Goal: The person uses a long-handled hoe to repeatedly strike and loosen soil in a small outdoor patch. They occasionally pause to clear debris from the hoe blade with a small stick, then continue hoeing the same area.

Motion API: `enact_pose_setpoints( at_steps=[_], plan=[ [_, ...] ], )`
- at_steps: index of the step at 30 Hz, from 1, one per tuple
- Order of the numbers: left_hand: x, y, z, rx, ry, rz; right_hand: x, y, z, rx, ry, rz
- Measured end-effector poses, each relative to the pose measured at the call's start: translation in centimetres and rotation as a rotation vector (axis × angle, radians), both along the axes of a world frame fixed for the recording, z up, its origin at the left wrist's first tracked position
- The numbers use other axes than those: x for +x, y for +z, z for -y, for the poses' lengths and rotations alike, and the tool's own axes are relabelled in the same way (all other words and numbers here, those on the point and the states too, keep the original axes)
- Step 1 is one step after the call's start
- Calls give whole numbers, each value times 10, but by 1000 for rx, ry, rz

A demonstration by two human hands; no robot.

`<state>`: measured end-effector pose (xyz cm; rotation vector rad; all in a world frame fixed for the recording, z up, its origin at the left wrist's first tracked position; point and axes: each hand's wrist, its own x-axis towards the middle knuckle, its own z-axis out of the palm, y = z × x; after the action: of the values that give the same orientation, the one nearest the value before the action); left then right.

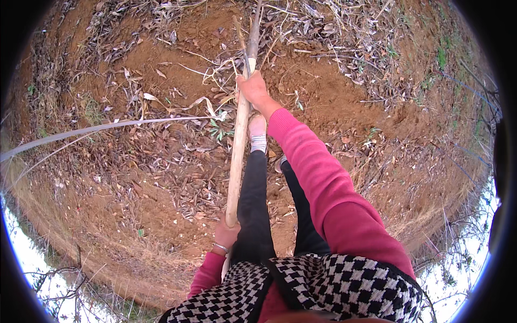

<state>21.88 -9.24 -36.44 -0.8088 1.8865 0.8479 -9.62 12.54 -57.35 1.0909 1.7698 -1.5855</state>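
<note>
A long, pale wooden pole [237,155] runs from beside my legs up past the frame's top edge. Its upper part [253,38] is darker and greyish; the far end is out of view. My right hand [253,87] grips the pole high up, with the arm stretched forward. A thin brown stick [242,42] lies along the pole at that hand; I cannot tell whether the fingers hold it too. Lower down, my left hand [227,231], with a bracelet at the wrist, is closed around the pole beside my thigh.
My shoe [257,126] stands on reddish soil [323,87] strewn with dry leaves [194,171]. A long pale stem or strip [101,127] stretches in from the left, near a small green plant [220,130]. Twigs [335,54] and dry stalks lie ahead. Blue cord [470,91] shows at right.
</note>
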Motion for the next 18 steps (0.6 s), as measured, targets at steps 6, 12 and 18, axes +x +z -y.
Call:
enact_pose_setpoints(
  at_steps=[6,12,18],
  plan=[
    [30,25,41,227,249,308,39,13,38,14,-14,-47],
    [119,78,106,243,222,425,132,58,104,-80,45,7],
    [188,121,124,-110,-66,268,191,84,121,-335,-120,136]
  ],
)
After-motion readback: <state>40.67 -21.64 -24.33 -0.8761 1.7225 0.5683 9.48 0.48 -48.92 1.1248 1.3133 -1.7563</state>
